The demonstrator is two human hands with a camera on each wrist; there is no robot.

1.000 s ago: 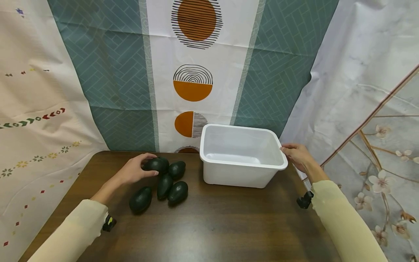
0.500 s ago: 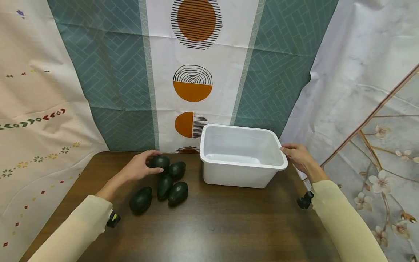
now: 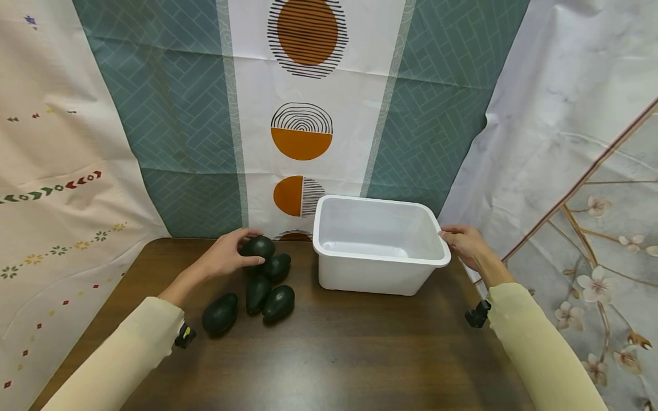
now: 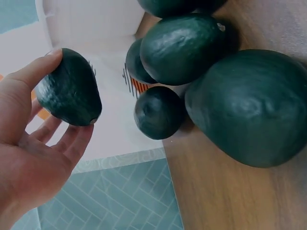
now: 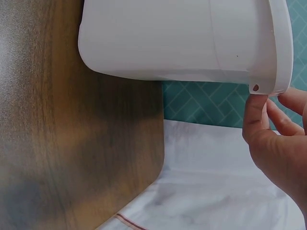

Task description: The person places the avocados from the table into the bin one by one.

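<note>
Near the table's (image 3: pixel 360 348) far edge, an avocado (image 3: pixel 259 246) is held between the left hand's (image 3: pixel 228 254) thumb and fingers. The bin's (image 3: pixel 377 258) rim is pinched by the right hand (image 3: pixel 466 245).

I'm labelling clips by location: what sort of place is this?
Probably a screened-off tabletop work corner: patterned fabric hangs behind and beside a brown table bearing a white tub and dark green avocados.

R hand (image 5: pixel 276 136) pinches rim (image 5: pixel 283 48) of wht bin (image 5: pixel 168 38) nr small hole (image 5: pixel 255 87), brn tbl (image 5: pixel 100 139) alongside.
</note>
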